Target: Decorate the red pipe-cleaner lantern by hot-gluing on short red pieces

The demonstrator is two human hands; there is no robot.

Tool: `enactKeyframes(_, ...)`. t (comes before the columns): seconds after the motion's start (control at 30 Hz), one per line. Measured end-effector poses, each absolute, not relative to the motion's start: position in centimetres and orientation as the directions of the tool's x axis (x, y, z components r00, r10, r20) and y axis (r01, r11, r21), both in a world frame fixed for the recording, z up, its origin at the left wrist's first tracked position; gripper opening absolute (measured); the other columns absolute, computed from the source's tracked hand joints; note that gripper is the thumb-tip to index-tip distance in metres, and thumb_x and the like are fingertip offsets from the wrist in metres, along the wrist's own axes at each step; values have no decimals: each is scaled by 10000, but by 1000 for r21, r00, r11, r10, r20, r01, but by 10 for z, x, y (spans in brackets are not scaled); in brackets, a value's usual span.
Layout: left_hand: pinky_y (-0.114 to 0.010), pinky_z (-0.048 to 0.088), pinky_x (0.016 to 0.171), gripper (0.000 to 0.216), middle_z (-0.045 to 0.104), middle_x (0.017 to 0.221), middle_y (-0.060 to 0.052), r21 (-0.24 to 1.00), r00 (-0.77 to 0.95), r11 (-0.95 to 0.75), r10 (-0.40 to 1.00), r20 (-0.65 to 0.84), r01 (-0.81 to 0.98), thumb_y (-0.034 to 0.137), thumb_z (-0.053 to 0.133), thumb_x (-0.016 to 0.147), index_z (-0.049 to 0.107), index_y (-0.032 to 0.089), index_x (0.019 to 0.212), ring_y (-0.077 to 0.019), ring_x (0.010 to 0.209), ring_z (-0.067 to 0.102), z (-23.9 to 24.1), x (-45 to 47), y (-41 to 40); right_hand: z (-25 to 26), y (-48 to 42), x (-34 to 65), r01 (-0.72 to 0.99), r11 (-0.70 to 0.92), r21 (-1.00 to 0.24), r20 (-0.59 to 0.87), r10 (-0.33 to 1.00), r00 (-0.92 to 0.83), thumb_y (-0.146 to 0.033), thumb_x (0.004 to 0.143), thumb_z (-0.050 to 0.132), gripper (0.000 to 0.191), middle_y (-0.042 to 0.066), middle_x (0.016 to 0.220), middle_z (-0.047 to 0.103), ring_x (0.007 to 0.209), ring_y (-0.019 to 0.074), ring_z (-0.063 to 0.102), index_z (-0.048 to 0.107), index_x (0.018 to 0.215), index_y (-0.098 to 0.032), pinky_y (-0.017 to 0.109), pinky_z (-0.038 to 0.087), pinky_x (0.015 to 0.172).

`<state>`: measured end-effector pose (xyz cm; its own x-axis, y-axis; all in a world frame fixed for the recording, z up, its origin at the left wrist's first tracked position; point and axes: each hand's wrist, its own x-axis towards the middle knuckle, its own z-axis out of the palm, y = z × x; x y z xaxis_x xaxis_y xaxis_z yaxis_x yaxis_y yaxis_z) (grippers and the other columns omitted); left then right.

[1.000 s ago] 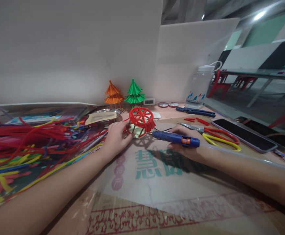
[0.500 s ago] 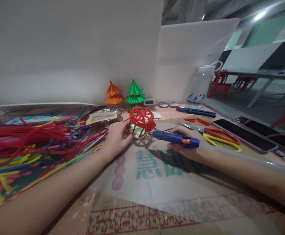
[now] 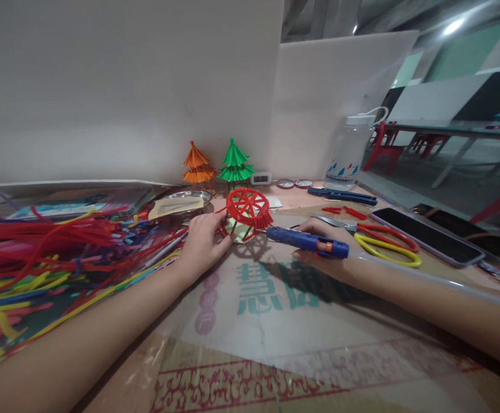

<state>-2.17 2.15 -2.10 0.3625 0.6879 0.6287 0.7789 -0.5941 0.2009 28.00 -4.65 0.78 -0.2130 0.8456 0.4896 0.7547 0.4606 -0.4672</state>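
My left hand (image 3: 206,241) grips the left side of a red wheel-topped frame (image 3: 248,207) made of fuzzy stems, with thin dark posts below its ring. In my right hand (image 3: 319,246) is a blue hot glue gun (image 3: 308,241), its nozzle pointing left at the frame's lower right edge. Whether the nozzle touches the frame I cannot tell. A pale green piece (image 3: 240,230) shows beneath the frame. Behind stand an orange tiered pagoda shape (image 3: 198,166) and a green one (image 3: 235,163).
Colourful fuzzy stems (image 3: 39,252) pile up at the left. A metal dish (image 3: 204,198) sits at the back. Scissors (image 3: 391,241), a phone (image 3: 426,236), blue-handled pliers (image 3: 344,196) and a water bottle (image 3: 348,152) are at the right. A small digital clock (image 3: 260,178) stands by the wall.
Both hands, the red frame and the glue gun hold nearly the same places. The whole view has shifted very slightly.
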Motion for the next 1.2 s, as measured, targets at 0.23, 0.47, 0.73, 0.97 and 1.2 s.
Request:
enactKeyframes(0.23, -467, 444, 961, 450, 716, 1113, -126, 213, 361, -594, 694, 622, 776, 409, 594, 890, 611, 143, 1252, -328, 1068, 636, -21, -22, 22, 12, -50, 278, 767, 431, -474, 465, 863, -198, -496, 745, 777, 290, -2, 780, 740, 647, 190, 673, 708, 923, -277, 271, 450, 550)
enactKeyframes(0.47, -456, 445, 958, 444, 716, 1118, -127, 200, 363, -593, 689, 628, 780, 413, 602, 893, 613, 145, 1247, -324, 1072, 635, -21, -22, 22, 14, -51, 276, 777, 421, -467, 469, 864, -186, -503, 737, 791, 297, -13, 749, 736, 616, 180, 668, 712, 916, -279, 253, 435, 521)
enactKeyframes(0.73, -453, 440, 966, 446, 717, 1132, -122, 195, 364, -599, 680, 636, 777, 414, 598, 897, 607, 154, 1259, -321, 1083, 632, -22, -22, 22, 17, -55, 273, 786, 376, -491, 434, 888, -154, -483, 740, 784, 281, -2, 782, 739, 660, 201, 674, 714, 916, -276, 288, 457, 562)
enactKeyframes(0.97, -450, 442, 971, 428, 718, 1135, -124, 196, 362, -600, 677, 641, 775, 416, 608, 898, 609, 164, 1244, -319, 1086, 634, -23, -22, 23, 12, -49, 278, 787, 402, -469, 457, 872, -173, -516, 742, 782, 309, -10, 755, 733, 640, 197, 673, 704, 927, -282, 270, 442, 538)
enactKeyframes(1.2, -459, 444, 988, 408, 720, 1120, -124, 193, 362, -603, 671, 647, 774, 402, 619, 887, 613, 162, 1217, -322, 1091, 639, -24, -22, 23, 14, -51, 277, 782, 427, -454, 478, 857, -191, -497, 755, 780, 291, -13, 750, 724, 634, 176, 660, 705, 930, -277, 254, 432, 534)
